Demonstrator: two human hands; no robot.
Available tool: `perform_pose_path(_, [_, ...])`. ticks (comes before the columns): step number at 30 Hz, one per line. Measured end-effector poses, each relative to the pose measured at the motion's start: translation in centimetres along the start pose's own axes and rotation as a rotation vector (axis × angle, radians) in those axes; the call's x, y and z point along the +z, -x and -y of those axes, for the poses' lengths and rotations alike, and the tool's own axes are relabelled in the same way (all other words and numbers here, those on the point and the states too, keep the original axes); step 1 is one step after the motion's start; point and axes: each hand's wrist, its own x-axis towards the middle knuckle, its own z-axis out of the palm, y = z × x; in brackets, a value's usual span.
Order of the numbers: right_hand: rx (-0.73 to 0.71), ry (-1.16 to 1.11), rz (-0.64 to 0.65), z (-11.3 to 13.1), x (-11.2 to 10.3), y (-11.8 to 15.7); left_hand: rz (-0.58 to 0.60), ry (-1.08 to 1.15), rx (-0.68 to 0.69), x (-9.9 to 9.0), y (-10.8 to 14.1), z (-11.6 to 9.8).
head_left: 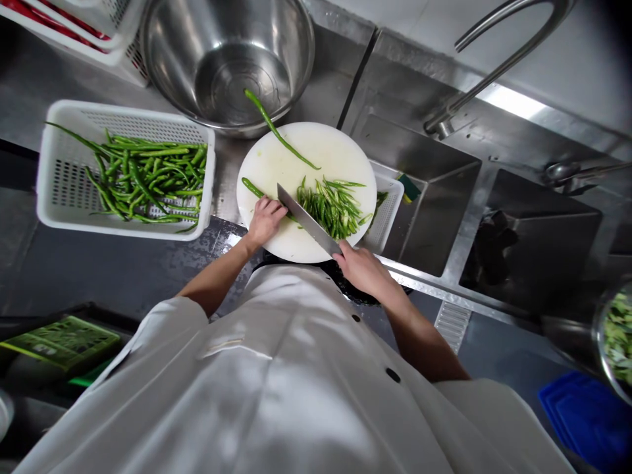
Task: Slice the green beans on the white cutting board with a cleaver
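Observation:
On a round white cutting board (306, 145), my left hand (266, 220) presses down a long green chili pepper (251, 187), its fingers curled over it. My right hand (360, 264) grips a kitchen knife (311, 224), whose wide blade lies slantwise beside my left fingertips. To the right of the blade is a heap of sliced green peppers (338, 207). One whole green pepper (281, 135) lies across the board's far edge, its end sticking out over the steel bowl.
A white basket (59, 214) of whole green peppers stands left. Behind the board is a big steel bowl (168, 79). Rightward are a sink (434, 217) with another white basket (392, 214), a sponge (409, 187) and a curved faucet (474, 89).

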Motion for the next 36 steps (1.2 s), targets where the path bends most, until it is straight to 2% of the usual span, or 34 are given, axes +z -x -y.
perform_pose_path(4, [-0.029,-0.050,-0.033,1.3,0.6,-2.3,0.016,0.047,0.016,-0.1,-0.2,0.4])
perform_pose_path(7, [-0.024,-0.064,-0.065,2.1,1.3,-4.2,-0.008,0.061,0.036,-1.2,-0.7,2.0])
perform_pose_path(10, [-0.005,-0.055,-0.066,1.6,1.6,-3.8,-0.084,0.003,-0.087,-2.6,-1.2,4.2])
perform_pose_path(12, [0.011,-0.045,-0.047,0.9,1.5,-2.4,-0.076,-0.030,-0.138,-3.0,-1.2,4.9])
perform_pose_path(15, [0.027,-0.005,-0.002,-0.1,1.2,0.2,-0.007,-0.042,-0.089,-2.5,-0.8,4.2])
perform_pose_path(18, [0.023,0.041,0.030,-0.1,1.1,1.5,0.001,-0.054,-0.039,-1.5,-0.2,2.7])
perform_pose_path(24, [0.024,-0.010,0.022,1.9,0.7,-0.5,0.008,-0.028,-0.020,-1.2,-0.1,2.4])
perform_pose_path(36, [0.014,-0.096,0.017,3.1,-0.6,-1.8,-0.003,0.056,-0.019,-1.2,-0.3,2.8])
